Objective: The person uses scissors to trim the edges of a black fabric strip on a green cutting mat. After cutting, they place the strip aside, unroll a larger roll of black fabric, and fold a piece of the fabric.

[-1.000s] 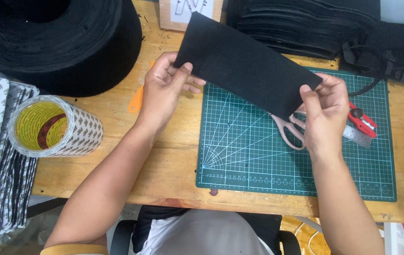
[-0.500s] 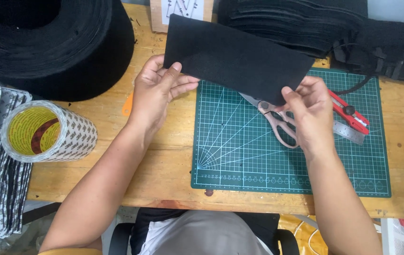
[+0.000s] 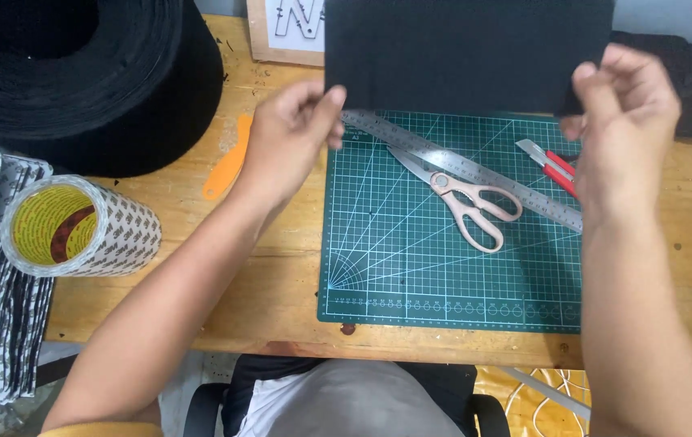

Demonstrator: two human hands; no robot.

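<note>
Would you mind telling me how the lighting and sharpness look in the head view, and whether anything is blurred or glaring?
Head view: even, soft light; the cutting mat grid and scissors are sharp. The steel ruler shows mild sheen, no harsh glare. The black fabric sheet reads as a flat dark mass. The right hand is slightly soft; the left hand is crisper.

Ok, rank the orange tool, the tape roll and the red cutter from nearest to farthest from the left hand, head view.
1. Orange tool: just left of the left hand, on the wooden table.
2. Tape roll: farther left, lower.
3. Red cutter: across the mat, under the right hand.
</note>
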